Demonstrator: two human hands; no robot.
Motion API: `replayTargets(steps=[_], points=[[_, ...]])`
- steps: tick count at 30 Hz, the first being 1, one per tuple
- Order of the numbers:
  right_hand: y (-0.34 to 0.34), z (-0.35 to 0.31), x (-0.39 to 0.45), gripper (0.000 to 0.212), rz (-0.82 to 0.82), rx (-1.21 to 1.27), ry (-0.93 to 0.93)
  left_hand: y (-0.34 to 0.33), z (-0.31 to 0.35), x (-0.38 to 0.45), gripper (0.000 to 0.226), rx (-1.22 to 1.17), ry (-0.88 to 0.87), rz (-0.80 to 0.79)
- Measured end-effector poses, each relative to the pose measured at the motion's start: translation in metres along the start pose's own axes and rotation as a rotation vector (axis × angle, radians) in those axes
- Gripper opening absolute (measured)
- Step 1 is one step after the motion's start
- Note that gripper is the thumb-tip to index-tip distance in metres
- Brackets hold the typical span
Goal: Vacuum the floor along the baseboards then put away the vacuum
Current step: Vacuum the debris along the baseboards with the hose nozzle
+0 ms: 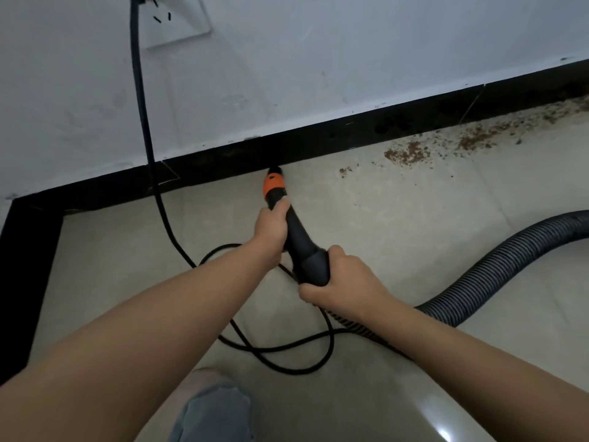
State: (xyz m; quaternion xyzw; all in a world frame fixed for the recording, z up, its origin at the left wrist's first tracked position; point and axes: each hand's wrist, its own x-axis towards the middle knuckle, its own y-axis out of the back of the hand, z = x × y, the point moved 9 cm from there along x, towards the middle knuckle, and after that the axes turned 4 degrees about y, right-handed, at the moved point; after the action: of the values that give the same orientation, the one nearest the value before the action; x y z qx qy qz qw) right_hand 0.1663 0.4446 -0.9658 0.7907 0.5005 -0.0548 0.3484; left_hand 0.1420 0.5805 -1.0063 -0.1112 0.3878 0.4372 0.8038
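We're holding the vacuum nozzle (296,231) w/ both hands. Left hand (271,228) is gripping it up front, fingers wrapped just behind the orange collar (272,186). Right hand (338,275) is clenching the fat rear end where the ribbed hose (497,275) is joining. Nozzle tip is sitting at the black baseboard (318,145), on the floor (398,224). Brown crumbs (411,151) are lying along the baseboard to the right of the tip. Power cord (140,100) is hanging from the wall outlet (181,23) and looping on the floor under our arms. Hose is curving off right.
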Motion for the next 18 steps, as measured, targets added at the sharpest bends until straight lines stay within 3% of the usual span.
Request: replayTargets(steps=[8, 13, 18], points=[[0.077, 0.048, -0.021, 0.034, 0.209, 0.009, -0.144, -0.108, 0.016, -0.018, 0.048, 0.055, 0.012, -0.218], [0.098, 0.066, -0.035, 0.034, 0.237, 0.029, -0.188, -0.132, 0.011, -0.024, 0.053, 0.103, -0.021, -0.184], [0.092, 0.052, -0.039, 0.035, 0.210, -0.015, -0.151, -0.115, 0.017, -0.027, 0.044, 0.095, -0.095, -0.134]])
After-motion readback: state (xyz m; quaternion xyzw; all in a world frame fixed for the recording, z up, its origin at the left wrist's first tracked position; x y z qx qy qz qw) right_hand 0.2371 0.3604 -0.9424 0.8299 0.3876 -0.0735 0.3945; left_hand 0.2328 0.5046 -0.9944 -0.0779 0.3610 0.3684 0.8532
